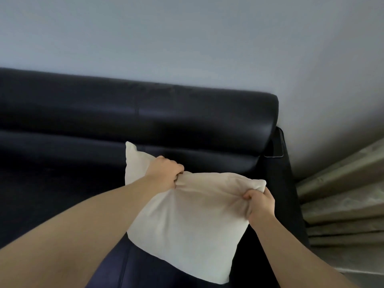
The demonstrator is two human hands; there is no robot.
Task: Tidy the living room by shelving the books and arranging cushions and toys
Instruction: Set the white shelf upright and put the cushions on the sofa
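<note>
Both the left hand [164, 173] and right hand [260, 204] are gripping the cushion [182, 221] by bunched fabric above the sofa [124, 113] seat; a loosening pinch risks it flopping crooked.

The light is dim, cool and soft, with no hard shadows. The wall [187, 38] is dull grey at the upper left and paler toward the right, by the curtain [342, 194]. The dark sofa [145, 113] loses most detail, showing only a faint sheen along its backrest. The cushion [187, 221], at the sofa's right end, is the brightest thing, with soft shadow in the creases under the left hand [164, 173] and right hand [260, 204]. Wide-angle distortion bows the backrest and slants the curtain. The whole picture is slightly soft, the near forearms most.
</note>
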